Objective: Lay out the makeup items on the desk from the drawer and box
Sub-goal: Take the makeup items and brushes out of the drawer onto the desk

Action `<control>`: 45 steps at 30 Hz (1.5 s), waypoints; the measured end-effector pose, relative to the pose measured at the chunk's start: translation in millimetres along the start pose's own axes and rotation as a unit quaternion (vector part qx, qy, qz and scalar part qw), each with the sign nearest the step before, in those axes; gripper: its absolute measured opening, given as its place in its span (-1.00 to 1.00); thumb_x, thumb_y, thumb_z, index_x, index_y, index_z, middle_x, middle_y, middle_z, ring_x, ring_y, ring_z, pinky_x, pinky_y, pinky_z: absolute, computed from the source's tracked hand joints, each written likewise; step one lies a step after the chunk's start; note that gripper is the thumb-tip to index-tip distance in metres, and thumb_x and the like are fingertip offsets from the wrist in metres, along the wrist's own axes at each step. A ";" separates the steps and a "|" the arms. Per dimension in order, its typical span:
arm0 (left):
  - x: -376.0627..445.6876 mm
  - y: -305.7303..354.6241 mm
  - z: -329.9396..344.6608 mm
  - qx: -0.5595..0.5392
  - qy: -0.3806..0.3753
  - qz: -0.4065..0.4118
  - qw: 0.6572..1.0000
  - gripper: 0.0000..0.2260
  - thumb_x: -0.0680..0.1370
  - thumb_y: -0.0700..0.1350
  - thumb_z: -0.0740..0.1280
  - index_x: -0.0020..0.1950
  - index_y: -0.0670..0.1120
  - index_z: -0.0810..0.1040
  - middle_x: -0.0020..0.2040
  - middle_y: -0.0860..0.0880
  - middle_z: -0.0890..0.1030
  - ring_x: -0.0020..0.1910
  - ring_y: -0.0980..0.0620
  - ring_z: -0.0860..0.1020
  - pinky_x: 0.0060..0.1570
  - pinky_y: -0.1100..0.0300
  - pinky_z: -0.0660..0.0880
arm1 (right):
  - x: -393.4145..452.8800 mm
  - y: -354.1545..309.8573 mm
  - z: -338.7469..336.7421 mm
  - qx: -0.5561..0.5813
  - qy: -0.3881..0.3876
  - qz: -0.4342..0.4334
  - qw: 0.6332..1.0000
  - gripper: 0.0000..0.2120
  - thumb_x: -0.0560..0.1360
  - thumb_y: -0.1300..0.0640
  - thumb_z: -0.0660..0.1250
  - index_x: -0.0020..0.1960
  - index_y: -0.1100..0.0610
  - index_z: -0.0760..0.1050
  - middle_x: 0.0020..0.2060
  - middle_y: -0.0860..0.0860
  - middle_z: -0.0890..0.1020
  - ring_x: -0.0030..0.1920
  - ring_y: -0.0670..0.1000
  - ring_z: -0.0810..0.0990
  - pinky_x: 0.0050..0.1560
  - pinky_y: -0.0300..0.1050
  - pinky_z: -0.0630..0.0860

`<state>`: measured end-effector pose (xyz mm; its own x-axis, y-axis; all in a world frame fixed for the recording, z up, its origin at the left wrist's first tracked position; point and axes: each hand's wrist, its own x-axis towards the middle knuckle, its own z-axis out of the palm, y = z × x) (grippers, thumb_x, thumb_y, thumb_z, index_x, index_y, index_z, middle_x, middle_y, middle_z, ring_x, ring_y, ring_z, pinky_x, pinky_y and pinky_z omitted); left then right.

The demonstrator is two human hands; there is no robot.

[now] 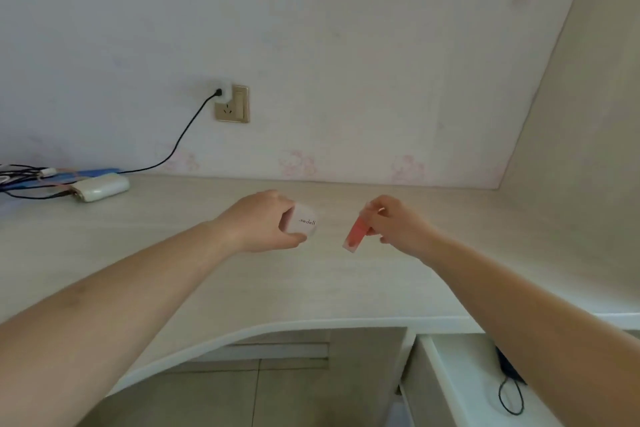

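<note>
My left hand [263,222] grips a round pale pink compact [304,222] with dark lettering on its lid, held just above the light wooden desk [311,288] near its middle. To its right, my right hand [394,224] pinches the top of a slim clear tube of pink-red lip colour [355,236], which hangs tilted down and to the left over the desk. The two items are a short gap apart. An open white drawer [460,378] shows at the lower right, partly hidden by my right forearm.
A white rounded case [100,187] lies at the desk's back left beside blue items and tangled cables [24,177]. A black cord runs up to a wall socket [232,104]. A black hair tie [510,395] lies in the drawer. A side panel bounds the desk on the right.
</note>
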<state>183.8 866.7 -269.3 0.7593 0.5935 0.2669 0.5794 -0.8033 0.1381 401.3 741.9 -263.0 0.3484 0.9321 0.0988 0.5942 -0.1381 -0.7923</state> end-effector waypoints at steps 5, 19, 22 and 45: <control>5.6 -72.4 2.9 0.006 0.005 -0.092 0.996 -0.67 0.35 0.23 0.36 -0.29 0.00 0.38 -0.17 0.04 0.45 -0.17 0.01 0.47 -0.19 0.14 0.42 | 61.1 -21.7 50.0 0.049 -0.029 0.011 0.998 -0.91 0.53 0.01 0.21 0.00 0.00 0.40 -0.16 -0.07 0.68 -0.03 -0.08 0.63 -0.11 -0.07 0.57; 24.7 -176.3 56.0 -0.073 0.088 -0.261 0.959 -0.70 0.42 0.15 0.35 -0.03 -0.04 0.46 -0.02 -0.04 0.49 0.12 -0.12 0.48 0.02 0.09 0.42 | 168.7 -29.2 174.4 0.126 -0.015 -0.024 0.992 -0.43 0.43 0.31 0.25 0.37 -0.03 0.27 -0.03 -0.09 0.57 -0.05 -0.12 0.59 -0.02 -0.09 0.54; 29.7 -186.1 62.9 -0.082 0.091 -0.289 0.949 -0.32 0.44 0.16 0.35 0.44 -0.15 0.27 0.24 -0.09 0.49 0.28 -0.12 0.41 0.25 0.08 0.37 | 181.7 -27.4 193.6 0.141 -0.022 -0.021 0.990 -0.48 0.45 0.34 0.24 0.34 -0.01 0.32 -0.03 -0.08 0.56 -0.01 -0.05 0.59 -0.07 -0.11 0.55; 35.1 -204.0 89.4 -0.123 0.163 -0.371 0.906 -0.14 0.36 0.19 0.41 0.51 -0.08 0.09 0.35 -0.14 0.35 0.38 -0.18 0.26 0.29 0.06 0.28 | 215.5 -22.3 229.1 0.096 -0.024 -0.049 0.994 -0.42 0.38 0.22 0.44 0.33 -0.04 0.34 -0.08 -0.19 0.59 -0.07 -0.24 0.56 -0.17 -0.41 0.34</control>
<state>118.7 1055.9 -373.4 0.0377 0.9607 0.2751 0.7800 -0.2004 0.5928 297.0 1022.5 -362.0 0.2570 0.9537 0.1563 0.4728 0.0170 -0.8810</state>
